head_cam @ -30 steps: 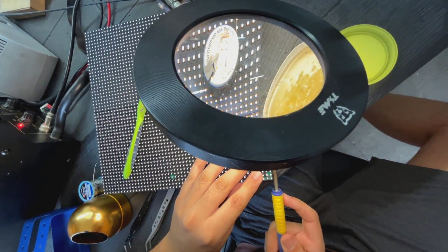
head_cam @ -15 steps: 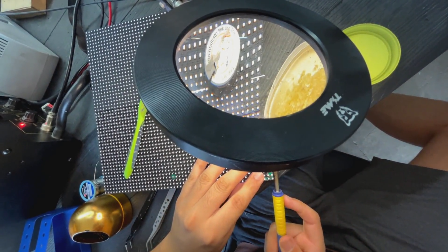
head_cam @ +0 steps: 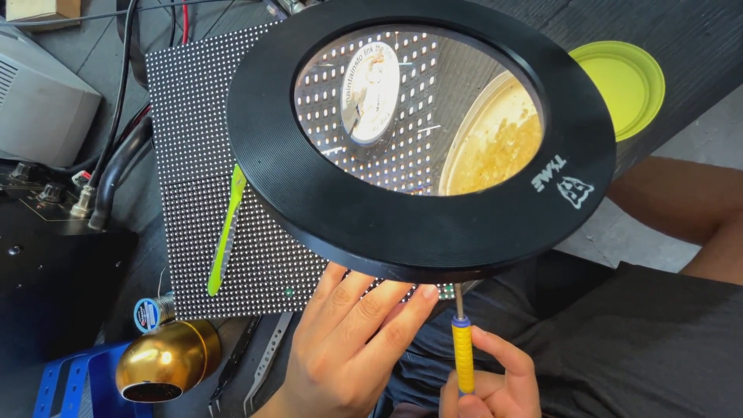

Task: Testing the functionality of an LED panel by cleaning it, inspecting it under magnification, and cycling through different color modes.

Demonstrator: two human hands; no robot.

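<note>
From the head view, your left hand (head_cam: 348,348) lies flat with its fingers spread, fingertips pressing on the near edge of the dotted LED panel (head_cam: 193,139), holding nothing in its grip. Your right hand (head_cam: 491,383) is closed around the yellow handle of a soldering iron (head_cam: 463,352), held upright at the near edge of the bench so its metal shaft runs up under the rim of the big black ring magnifier (head_cam: 422,224) and the tip is hidden there. The magnifier hangs over the right half of the panel; through its lens you see enlarged rows of panel dots, a white solder spool (head_cam: 371,89) and a round dish of brass-coloured wool (head_cam: 495,143). A lime-green tool (head_cam: 227,228) lies slanted on the panel's left part, well apart from both hands. Beside the panel's near left corner sit a small blue-labelled spool (head_cam: 148,312) and a shiny gold dome-shaped holder (head_cam: 162,368), with tweezers (head_cam: 267,364) just left of your left wrist. A yellow-green lid (head_cam: 623,85) rests toward the bench's far right edge.
</note>
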